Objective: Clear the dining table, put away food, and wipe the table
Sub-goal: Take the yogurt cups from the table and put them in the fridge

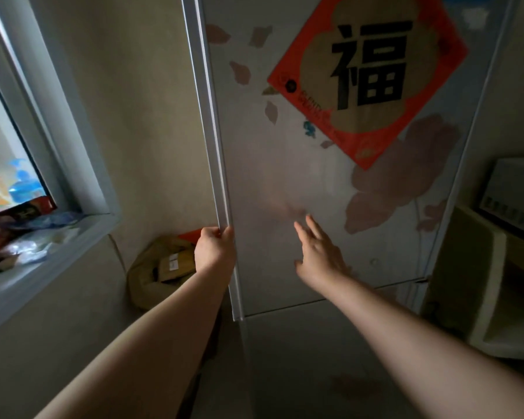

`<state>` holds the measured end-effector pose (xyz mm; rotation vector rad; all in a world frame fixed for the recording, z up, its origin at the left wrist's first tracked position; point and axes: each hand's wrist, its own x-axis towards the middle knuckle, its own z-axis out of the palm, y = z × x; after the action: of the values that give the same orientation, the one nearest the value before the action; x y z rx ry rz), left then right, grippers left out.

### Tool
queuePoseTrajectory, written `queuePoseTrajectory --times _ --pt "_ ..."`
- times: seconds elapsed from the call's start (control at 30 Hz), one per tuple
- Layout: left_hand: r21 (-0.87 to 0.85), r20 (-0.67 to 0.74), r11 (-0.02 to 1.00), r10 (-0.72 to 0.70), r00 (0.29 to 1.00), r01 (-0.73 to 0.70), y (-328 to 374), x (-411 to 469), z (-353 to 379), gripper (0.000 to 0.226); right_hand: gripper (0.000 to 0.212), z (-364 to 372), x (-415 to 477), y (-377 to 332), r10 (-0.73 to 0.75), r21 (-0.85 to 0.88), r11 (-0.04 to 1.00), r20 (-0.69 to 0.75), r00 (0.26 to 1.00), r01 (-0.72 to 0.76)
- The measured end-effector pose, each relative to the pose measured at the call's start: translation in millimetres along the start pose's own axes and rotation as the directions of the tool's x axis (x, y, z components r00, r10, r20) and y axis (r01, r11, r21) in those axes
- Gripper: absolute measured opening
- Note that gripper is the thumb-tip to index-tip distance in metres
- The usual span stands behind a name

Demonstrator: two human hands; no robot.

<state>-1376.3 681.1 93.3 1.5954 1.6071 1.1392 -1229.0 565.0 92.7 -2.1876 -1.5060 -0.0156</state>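
Note:
A tall silver fridge door with faded flower prints fills the middle of the view. A red and gold paper square with a black character is stuck on its upper part. My left hand grips the door's left edge strip, fingers curled round it. My right hand has straight, spread fingers on or just off the door face; contact cannot be told. No food or dishes are in either hand.
A window sill on the left holds packets and bags. A brown paper bag sits on the floor beside the fridge. On the right a cream cabinet carries a microwave. A lower fridge door is below.

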Motion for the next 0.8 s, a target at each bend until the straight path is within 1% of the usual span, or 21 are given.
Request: queuePoseTrajectory --times 0.1,0.17,0.27,0.37,0.43,0.5,0.6,0.67,0.73,0.8 --pt "-0.004 0.032 1.0 0.001 0.999 -0.001 -4.2 30.1 12.8 0.041 0.087 12.2 22.5 -4.4 -0.035 -0.091 0.995 -0.014 0.999 0.033" --pt "0.006 0.066 1.0 0.011 0.998 -0.011 -2.8 50.2 18.7 0.041 0.091 20.6 38.0 -8.2 -0.037 -0.122 0.992 -0.01 0.999 0.035" --pt "0.029 0.128 0.999 0.032 0.991 -0.036 0.0 76.5 24.7 0.039 0.091 31.6 60.0 -14.8 -0.031 -0.153 0.988 0.013 0.999 0.033" --pt "0.007 0.16 0.999 0.051 0.986 -0.052 -0.8 100.6 33.3 0.032 0.09 45.5 81.0 -21.3 0.003 -0.165 0.986 0.003 1.0 -0.003" --pt "-0.027 0.159 0.997 0.079 0.984 -0.076 -5.7 109.4 39.0 0.023 0.09 54.0 87.9 -25.0 0.031 -0.192 0.981 -0.008 0.999 -0.032" --pt "-0.054 0.147 0.991 0.126 0.981 -0.119 -12.7 112.7 39.3 0.019 0.09 62.9 90.5 -29.6 0.049 -0.241 0.969 -0.027 0.998 -0.054" --pt "-0.103 0.175 0.985 0.151 0.973 -0.135 -15.7 118.2 34.5 0.023 0.089 66.3 92.8 -35.3 0.069 -0.296 0.952 -0.047 0.996 -0.08" --pt "-0.104 0.198 0.985 0.156 0.968 -0.138 -15.1 119.1 31.5 0.027 0.091 62.5 91.5 -37.1 0.086 -0.286 0.953 -0.045 0.995 -0.096" --pt "-0.139 0.152 0.983 0.141 0.978 -0.12 -13.2 115.2 30.9 0.028 0.091 57.3 88.5 -37.9 0.105 -0.237 0.964 -0.067 0.992 -0.118" --pt "-0.207 0.057 0.973 0.116 0.992 -0.101 -8.7 102.9 31.7 0.026 0.088 52.3 83.1 -37.0 0.124 -0.186 0.973 -0.091 0.988 -0.139"
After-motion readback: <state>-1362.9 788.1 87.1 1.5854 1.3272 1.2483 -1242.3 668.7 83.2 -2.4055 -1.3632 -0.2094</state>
